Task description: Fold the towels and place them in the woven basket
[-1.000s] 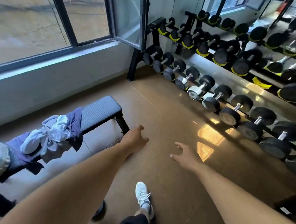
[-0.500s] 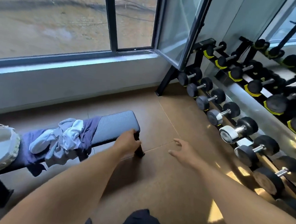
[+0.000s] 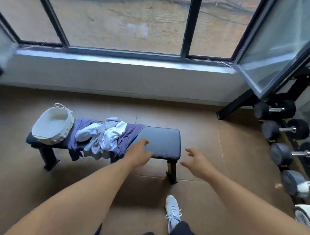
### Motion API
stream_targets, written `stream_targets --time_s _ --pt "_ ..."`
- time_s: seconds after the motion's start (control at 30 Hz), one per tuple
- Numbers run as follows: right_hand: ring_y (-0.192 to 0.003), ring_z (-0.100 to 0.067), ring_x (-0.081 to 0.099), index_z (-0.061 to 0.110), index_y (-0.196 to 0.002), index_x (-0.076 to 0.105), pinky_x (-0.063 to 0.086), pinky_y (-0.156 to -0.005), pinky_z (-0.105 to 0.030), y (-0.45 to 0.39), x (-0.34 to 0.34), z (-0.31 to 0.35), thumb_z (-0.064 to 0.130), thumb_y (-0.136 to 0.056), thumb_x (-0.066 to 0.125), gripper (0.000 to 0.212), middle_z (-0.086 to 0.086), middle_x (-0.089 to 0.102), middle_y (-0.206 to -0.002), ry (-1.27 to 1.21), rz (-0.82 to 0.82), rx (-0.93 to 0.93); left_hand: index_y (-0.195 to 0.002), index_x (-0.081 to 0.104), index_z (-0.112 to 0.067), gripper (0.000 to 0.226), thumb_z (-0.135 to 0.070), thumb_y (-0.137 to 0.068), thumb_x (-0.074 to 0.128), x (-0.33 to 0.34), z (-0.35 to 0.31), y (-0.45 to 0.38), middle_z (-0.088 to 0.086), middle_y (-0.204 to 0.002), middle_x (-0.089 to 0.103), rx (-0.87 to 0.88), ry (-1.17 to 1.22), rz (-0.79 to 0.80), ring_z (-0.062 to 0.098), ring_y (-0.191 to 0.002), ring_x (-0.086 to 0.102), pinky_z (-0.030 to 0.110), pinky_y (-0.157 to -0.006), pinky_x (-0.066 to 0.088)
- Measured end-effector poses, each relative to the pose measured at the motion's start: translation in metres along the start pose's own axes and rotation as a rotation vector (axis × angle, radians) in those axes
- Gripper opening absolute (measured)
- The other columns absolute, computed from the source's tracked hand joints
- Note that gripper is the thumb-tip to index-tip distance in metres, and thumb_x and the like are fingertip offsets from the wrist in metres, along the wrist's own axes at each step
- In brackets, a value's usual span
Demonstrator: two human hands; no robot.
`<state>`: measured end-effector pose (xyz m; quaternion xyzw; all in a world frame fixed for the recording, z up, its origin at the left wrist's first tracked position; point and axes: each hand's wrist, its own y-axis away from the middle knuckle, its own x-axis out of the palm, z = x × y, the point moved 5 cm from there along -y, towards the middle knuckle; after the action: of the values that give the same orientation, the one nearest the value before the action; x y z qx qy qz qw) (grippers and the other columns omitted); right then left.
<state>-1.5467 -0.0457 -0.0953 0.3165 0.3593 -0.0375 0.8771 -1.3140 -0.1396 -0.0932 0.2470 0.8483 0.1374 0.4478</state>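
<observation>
Both hands empty, fingers loosely spread: left hand (image 3: pixel 139 155) over counter (image 3: pixel 161 142), right hand (image 3: pixel 197 160) just right. Towels (image 3: pixel 105 135) heaped beside basket (image 3: pixel 52 124), far left.

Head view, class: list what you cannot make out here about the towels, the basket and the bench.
- Towels: crumpled in one overlapping heap, so their number cannot be counted.
- Woven basket: its near wall hides part of the inside; the visible part shows nothing.
- Bench: its left end lies under the basket and purple cloth.
- Left hand: whether it touches the bench is unclear.
</observation>
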Motion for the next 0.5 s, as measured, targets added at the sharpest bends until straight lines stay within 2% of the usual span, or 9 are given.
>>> stream_targets --time_s 0.1,0.23,0.3,0.4,0.5 --pt "-0.131 -0.023 0.054 0.024 -0.151 0.043 0.045 -0.105 -0.033 -0.046 -0.007 0.031 0.034 -0.091 0.072 0.068 -0.006 0.053 -0.148 0.126 0.102 -0.1 -0.144 0.045 -0.022 0.057 -0.036 -0.092 0.062 -0.026 0.01 -0.008 0.0 -0.147 0.052 -0.148 0.082 -0.09 0.024 -0.131 0.05 0.037 -0.106 0.043" --pt "-0.127 -0.023 0.057 0.028 -0.153 0.04 0.043 -0.088 -0.024 -0.086 0.002 0.082 0.037 -0.093 0.07 0.067 -0.001 0.05 -0.152 0.28 0.251 -0.229 -0.143 0.046 -0.021 0.057 -0.034 -0.091 0.066 -0.052 0.029 0.003 0.004 -0.14 0.057 -0.331 0.18 -0.209 0.027 -0.123 0.056 0.031 -0.097 0.045" --pt "-0.122 -0.023 0.059 0.029 -0.152 0.039 0.047 -0.087 -0.027 -0.099 0.013 0.11 0.039 -0.092 0.07 0.068 0.001 0.049 -0.152 0.325 0.317 -0.303 -0.142 0.048 -0.022 0.056 -0.033 -0.091 0.066 -0.062 0.04 0.013 0.004 -0.138 0.059 -0.407 0.237 -0.284 0.027 -0.121 0.057 0.027 -0.09 0.042" --pt "-0.111 -0.023 0.063 0.028 -0.151 0.041 0.051 -0.091 -0.032 -0.102 0.037 0.152 0.04 -0.092 0.07 0.066 0.001 0.052 -0.149 0.411 0.387 -0.426 -0.137 0.053 -0.027 0.049 -0.032 -0.09 0.067 -0.071 0.059 0.034 0.001 -0.135 0.061 -0.491 0.299 -0.383 0.025 -0.119 0.059 0.028 -0.088 0.044" --pt "-0.124 -0.024 0.058 0.026 -0.148 0.045 0.048 -0.092 -0.032 -0.093 0.071 0.186 0.035 -0.093 0.069 0.06 -0.001 0.054 -0.146 0.471 0.465 -0.508 -0.139 0.052 -0.025 0.052 -0.035 -0.091 0.068 -0.079 0.082 0.055 0.001 -0.14 0.058 -0.574 0.319 -0.455 0.026 -0.127 0.054 0.03 -0.096 0.043"
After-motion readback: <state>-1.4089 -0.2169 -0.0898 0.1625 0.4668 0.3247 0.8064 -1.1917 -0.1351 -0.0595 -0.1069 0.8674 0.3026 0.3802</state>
